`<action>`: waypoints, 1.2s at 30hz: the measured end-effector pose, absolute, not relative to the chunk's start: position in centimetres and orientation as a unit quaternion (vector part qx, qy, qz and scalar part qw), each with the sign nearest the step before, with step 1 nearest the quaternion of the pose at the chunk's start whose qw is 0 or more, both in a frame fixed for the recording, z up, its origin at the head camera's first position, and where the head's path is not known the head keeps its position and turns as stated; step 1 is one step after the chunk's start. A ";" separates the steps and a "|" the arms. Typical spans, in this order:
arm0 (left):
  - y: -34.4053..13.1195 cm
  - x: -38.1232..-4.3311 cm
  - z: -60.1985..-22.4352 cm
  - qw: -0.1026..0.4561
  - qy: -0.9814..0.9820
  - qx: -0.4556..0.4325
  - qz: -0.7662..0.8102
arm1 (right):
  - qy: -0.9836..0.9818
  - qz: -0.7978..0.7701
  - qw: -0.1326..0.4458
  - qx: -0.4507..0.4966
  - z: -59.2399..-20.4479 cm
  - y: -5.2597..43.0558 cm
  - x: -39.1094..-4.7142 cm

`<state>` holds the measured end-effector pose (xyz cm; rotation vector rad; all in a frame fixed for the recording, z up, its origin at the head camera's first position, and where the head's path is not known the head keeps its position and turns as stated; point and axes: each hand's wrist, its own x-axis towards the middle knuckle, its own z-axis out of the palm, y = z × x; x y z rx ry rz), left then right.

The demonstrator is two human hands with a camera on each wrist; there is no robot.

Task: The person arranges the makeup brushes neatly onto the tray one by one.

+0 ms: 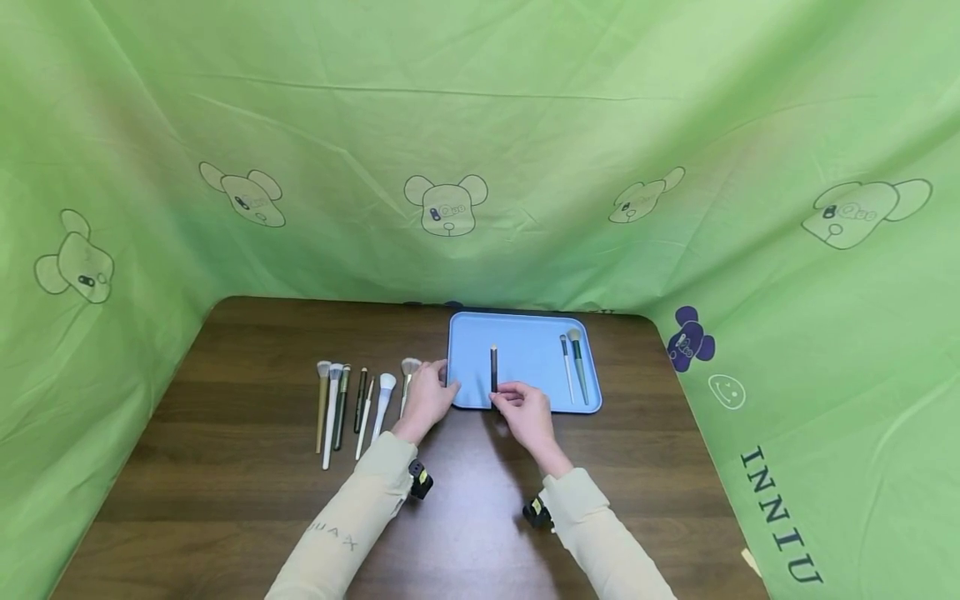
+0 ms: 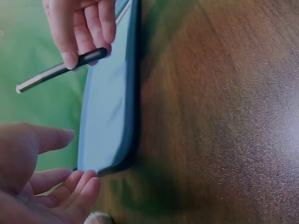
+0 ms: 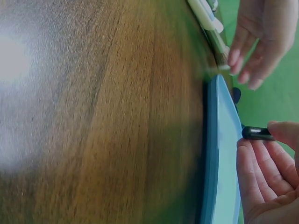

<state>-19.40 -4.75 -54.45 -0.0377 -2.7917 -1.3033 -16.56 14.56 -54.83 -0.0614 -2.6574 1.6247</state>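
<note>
My right hand [image 1: 523,410] pinches a slim dark makeup brush [image 1: 493,367] by the end of its handle, over the front part of a light blue tray [image 1: 517,333]. The brush's small pale tip points away from me. In the left wrist view the brush [image 2: 49,74] slants out between thumb and fingers. My left hand [image 1: 429,396] is at the tray's front left corner, thumb apart from the fingers, with nothing held. Its fingertips are right at the rim in the left wrist view. A fan-shaped brush [image 1: 409,367] lies beside it, partly covered by that hand.
Two brushes lie at the tray's right side, a thin one [image 1: 566,367] and a thicker green-handled one [image 1: 579,367]. Left of the tray, several makeup brushes, including a white one [image 1: 383,400], form a row on the wooden table [image 1: 247,467]. Green cloth [image 1: 450,100] hangs around the table.
</note>
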 end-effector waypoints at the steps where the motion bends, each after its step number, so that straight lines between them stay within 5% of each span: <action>1: -4.8 -19.4 -54.5 0.029 -0.908 -0.013 -0.417 | -0.854 0.520 0.014 -0.020 -54.9 14.6 -16.6; 36: -3.9 -20.5 -56.6 -0.044 -0.906 0.088 -0.411 | -0.889 0.447 0.067 -0.065 -54.4 20.0 -18.3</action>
